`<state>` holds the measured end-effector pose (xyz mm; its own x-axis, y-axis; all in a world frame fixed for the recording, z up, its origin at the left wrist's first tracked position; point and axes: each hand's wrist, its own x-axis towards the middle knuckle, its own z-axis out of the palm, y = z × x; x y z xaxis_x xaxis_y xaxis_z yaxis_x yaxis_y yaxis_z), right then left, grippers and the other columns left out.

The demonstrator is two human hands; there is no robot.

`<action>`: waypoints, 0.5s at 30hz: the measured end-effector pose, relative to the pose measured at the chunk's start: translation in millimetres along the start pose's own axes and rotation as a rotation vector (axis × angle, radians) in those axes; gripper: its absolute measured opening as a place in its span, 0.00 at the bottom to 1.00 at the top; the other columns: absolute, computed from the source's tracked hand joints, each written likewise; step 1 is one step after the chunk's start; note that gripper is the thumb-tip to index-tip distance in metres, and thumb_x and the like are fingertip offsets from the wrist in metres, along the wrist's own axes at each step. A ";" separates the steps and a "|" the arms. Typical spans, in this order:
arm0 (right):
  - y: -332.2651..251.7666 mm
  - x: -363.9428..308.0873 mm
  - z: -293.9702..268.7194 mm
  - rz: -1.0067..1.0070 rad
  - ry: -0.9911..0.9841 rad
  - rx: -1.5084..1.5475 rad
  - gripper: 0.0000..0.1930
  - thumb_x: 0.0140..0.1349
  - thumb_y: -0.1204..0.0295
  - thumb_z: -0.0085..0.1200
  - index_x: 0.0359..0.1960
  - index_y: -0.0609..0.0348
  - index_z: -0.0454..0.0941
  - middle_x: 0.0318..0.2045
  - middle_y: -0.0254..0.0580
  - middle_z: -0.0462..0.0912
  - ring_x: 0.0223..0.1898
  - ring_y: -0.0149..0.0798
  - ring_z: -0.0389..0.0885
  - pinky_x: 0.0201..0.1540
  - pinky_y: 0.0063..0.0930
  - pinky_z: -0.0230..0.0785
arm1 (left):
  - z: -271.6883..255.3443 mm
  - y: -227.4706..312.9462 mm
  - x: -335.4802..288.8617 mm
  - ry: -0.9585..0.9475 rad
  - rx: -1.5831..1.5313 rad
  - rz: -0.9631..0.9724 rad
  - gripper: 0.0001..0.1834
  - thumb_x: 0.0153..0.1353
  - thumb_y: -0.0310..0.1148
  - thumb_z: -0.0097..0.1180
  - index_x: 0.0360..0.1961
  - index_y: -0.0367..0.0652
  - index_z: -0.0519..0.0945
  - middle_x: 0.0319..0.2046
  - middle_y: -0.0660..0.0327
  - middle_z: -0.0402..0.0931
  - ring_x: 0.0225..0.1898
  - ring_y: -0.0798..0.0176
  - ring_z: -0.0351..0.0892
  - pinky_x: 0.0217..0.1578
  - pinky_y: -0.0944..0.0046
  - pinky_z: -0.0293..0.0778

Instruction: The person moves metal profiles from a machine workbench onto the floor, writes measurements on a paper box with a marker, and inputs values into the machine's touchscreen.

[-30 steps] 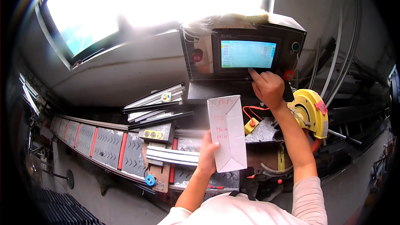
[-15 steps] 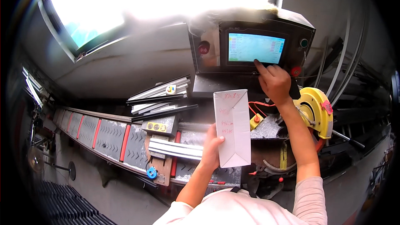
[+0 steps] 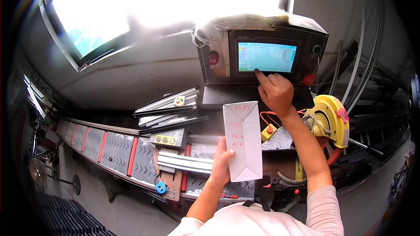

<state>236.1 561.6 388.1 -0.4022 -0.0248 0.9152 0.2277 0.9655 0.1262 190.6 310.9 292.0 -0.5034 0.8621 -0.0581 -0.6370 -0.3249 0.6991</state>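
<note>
My left hand (image 3: 222, 162) holds up a folded white paper slip (image 3: 243, 146) with red handwriting, gripped at its lower left edge. My right hand (image 3: 274, 92) is raised to the control panel (image 3: 262, 57), with the index finger touching the lower left part of the lit touchscreen (image 3: 266, 57) and the other fingers curled. The paper hangs just below and left of that hand.
A red round button (image 3: 213, 57) sits left of the screen; a green one (image 3: 316, 50) and a red one (image 3: 309, 79) sit to its right. A yellow saw guard (image 3: 329, 122) stands at right. Metal profiles (image 3: 168, 105), a roller conveyor (image 3: 105, 144) and a bright window (image 3: 166, 4) lie to the left.
My right index finger has moved left along the bottom of the touchscreen. The paper in my left hand has stayed in place.
</note>
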 end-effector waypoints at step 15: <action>-2.6 0.0 -0.1 0.076 -0.013 -0.052 0.23 0.48 0.80 0.59 0.50 0.57 0.84 0.18 0.38 0.71 0.21 0.40 0.72 0.24 0.33 0.68 | 1.6 0.9 1.9 -0.003 0.019 -0.021 0.36 0.55 0.35 0.57 0.64 0.36 0.60 0.54 0.49 0.72 0.56 0.55 0.75 0.58 0.55 0.72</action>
<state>235.7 559.0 387.8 -0.3930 0.0515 0.9181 0.3031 0.9499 0.0765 190.0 312.9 293.6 -0.4884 0.8697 -0.0711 -0.6365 -0.2993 0.7109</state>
